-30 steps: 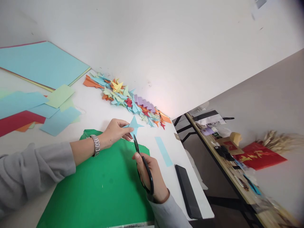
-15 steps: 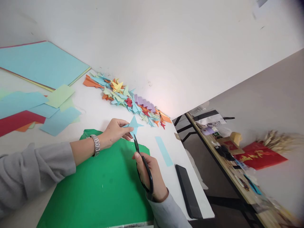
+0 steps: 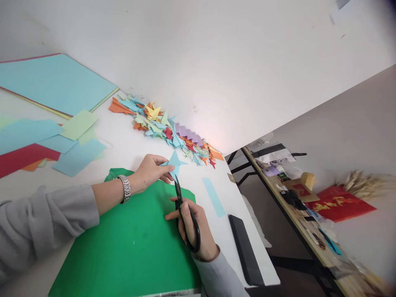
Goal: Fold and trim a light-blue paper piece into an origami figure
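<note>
Left hand [image 3: 151, 169] is pinching a blue four-pointed paper star [image 3: 176, 162], thumb and fingers clamped on its left side, just beyond the far edge of the green sheet [image 3: 133, 247]. Right hand [image 3: 199, 225] is gripping black scissors [image 3: 178, 190] by the handles, two fingers extending leftward, apart; blade tip is pointing at the star's lower point, contact uncertain. Folded paper pieces [image 3: 176, 140] are lying along the table's [image 3: 123, 144] far edge; a blue strip [image 3: 213, 197] and black phone-like slab [image 3: 246, 249] are lying toward its right edge.
</note>
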A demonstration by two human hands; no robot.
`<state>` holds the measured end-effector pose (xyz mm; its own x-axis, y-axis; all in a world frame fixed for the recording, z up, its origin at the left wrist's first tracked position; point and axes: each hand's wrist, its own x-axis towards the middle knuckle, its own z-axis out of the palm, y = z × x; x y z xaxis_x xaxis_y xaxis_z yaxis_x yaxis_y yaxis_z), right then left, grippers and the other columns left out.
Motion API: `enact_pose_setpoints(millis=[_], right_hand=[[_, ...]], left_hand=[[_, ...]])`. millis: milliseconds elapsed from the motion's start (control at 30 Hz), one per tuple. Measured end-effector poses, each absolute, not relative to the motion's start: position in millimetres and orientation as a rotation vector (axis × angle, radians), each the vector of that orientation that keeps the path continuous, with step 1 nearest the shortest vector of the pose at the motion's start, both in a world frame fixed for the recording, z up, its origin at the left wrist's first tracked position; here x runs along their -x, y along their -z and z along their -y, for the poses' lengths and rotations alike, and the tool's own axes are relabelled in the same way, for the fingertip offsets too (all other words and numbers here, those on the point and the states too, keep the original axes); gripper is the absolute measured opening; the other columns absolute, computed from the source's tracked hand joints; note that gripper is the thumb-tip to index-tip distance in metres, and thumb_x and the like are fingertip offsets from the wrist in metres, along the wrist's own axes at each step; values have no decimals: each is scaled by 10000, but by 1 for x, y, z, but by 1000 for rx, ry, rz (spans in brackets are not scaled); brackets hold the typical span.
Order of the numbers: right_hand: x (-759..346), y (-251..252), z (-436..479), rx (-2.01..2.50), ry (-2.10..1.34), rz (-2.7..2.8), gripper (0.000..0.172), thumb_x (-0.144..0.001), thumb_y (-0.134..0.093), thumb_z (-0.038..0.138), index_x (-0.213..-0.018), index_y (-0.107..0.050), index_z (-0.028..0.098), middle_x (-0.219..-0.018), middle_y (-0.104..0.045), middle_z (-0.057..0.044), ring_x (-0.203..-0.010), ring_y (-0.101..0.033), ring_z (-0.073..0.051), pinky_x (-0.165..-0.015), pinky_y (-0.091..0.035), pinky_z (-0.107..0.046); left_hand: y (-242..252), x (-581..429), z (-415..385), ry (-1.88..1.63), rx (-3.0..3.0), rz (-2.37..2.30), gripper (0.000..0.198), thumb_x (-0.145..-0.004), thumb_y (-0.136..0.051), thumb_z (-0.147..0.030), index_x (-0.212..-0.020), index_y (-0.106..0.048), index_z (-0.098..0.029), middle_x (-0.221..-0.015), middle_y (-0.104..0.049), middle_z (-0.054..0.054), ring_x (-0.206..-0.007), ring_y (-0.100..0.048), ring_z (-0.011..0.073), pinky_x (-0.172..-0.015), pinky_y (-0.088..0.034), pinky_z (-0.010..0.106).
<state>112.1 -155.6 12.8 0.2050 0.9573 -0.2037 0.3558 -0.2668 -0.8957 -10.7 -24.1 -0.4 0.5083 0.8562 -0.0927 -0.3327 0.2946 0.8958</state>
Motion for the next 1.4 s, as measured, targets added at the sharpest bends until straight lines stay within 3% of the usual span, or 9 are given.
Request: enact_pose_setpoints(millis=[233, 833, 1400], right_hand=[[-120, -7, 156, 1673, -1092, 1362, 778, -761, -338, 761, -1116, -533, 98, -675, -719, -118, -233, -351, -56, -243, -217, -190], [-117, -11, 154, 1721, -1029, 1376, 700, -791, -374, 713, -1076, -568, 104, -651, -713, -106, -250, -341, -40, -262, -211, -174], [-117, -8, 154, 1807, -997, 1367, 705, -751, -416, 731, -979, -600, 90, -395, -474, 49, -249, -354, -68, -260, -228, -182]], left_hand=[[-1, 11, 24, -861, -956, -642, 170, -627, -743, -222, -632, -625, -99, -539, -633, 27, -504, -644, 144, -480, -541, 228], [0, 9, 23, -864, -959, -669, 89, -659, -692, -164, -636, -634, -101, -511, -631, 31, -479, -634, 145, -471, -539, 232], [1, 9, 24, -872, -953, -662, 170, -607, -746, -224, -635, -636, -97, -524, -638, 33, -488, -639, 150, -465, -541, 233]])
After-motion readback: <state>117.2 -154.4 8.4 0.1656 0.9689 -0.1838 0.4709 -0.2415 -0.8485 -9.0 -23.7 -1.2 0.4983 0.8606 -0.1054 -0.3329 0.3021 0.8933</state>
